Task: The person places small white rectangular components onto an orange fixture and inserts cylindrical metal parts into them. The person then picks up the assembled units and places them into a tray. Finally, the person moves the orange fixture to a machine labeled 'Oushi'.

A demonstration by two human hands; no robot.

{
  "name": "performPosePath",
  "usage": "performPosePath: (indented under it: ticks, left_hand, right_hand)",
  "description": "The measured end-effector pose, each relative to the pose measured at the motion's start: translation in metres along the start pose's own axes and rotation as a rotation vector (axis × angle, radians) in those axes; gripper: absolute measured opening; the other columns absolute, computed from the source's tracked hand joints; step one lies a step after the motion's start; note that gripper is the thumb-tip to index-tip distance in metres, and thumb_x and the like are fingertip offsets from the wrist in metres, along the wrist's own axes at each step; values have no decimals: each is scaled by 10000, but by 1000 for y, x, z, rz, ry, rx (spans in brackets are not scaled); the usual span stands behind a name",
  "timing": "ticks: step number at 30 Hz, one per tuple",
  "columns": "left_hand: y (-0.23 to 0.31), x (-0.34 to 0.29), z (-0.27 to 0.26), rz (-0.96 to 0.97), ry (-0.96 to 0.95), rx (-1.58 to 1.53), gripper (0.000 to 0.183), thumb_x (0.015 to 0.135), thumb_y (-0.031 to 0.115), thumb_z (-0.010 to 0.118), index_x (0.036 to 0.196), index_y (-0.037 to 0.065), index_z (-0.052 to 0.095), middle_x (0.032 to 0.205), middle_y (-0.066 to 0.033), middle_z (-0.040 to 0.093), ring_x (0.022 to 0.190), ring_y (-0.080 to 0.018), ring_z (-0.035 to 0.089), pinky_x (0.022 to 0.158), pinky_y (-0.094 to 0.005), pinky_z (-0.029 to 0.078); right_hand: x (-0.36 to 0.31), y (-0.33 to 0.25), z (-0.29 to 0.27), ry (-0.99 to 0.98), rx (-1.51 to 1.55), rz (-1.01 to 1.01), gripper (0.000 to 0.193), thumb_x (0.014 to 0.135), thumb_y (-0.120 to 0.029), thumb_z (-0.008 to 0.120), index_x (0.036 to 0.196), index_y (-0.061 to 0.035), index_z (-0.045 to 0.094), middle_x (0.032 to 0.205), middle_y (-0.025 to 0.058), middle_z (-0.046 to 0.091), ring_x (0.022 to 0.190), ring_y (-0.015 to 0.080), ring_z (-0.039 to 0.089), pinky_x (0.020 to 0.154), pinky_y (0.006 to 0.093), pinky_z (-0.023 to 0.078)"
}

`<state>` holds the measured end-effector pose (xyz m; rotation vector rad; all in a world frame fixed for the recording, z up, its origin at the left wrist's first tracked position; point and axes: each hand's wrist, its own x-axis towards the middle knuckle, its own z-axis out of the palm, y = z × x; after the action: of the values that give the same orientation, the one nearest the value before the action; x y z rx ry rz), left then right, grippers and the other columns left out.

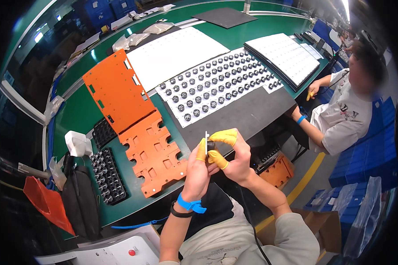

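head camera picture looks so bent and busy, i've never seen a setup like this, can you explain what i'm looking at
There is no robot here: these are a person's own bare hands with yellow finger covers on some fingers. The camera sits on their head and looks down through a wide lens, so straight edges curve. The left hand and right hand together hold a small part, dark with a pale, thin edge.

On the green table ahead lie a white sheet with rows of black round pieces, an orange panel and a black tray of shiny round pieces. The seated co-worker at the right is someone else.
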<state>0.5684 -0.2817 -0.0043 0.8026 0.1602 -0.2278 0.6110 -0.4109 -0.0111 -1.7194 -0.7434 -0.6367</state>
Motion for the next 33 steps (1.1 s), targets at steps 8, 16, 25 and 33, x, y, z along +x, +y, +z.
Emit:
performPosePath:
  ticks: [8, 16, 25, 33]
  left_hand:
    - [32, 2, -39, 569, 342, 1658, 395, 870, 190, 751, 1195, 19, 607, 1232, -166, 594, 1090, -303, 552, 926, -394, 457]
    - [13, 3, -75, 454, 537, 1949, 795, 907, 446, 647, 1467, -48, 374, 1542, -263, 317, 1486, -405, 188, 1229, -511, 110]
    - [15, 2, -76, 488, 552, 1932, 774, 906, 430, 643, 1440, -76, 400, 1545, -262, 321, 1485, -405, 198, 1227, -522, 111]
    - [16, 2, -77, 501, 555, 1947, 784, 909, 446, 635, 1451, -67, 394, 1535, -261, 340, 1476, -408, 223, 1222, -523, 131]
  right_hand:
    - [16, 70, -56, -81, -434, 136, 248, 773, -39, 736, 1015, -48, 685, 979, 132, 640, 941, 323, 605, 838, 410, 499]
    - [40, 195, -142, -42, -925, 119, 255, 798, -77, 703, 1049, -34, 690, 1062, 153, 644, 1045, 324, 575, 941, 420, 455]
    - [45, 234, -155, -69, -1079, 107, 278, 806, -68, 700, 1083, -59, 719, 1178, 156, 613, 1181, 334, 509, 1013, 453, 413]
    - [51, 238, -154, -91, -1110, 113, 292, 809, -61, 718, 1099, -88, 729, 1246, 138, 602, 1216, 331, 500, 1010, 433, 418]
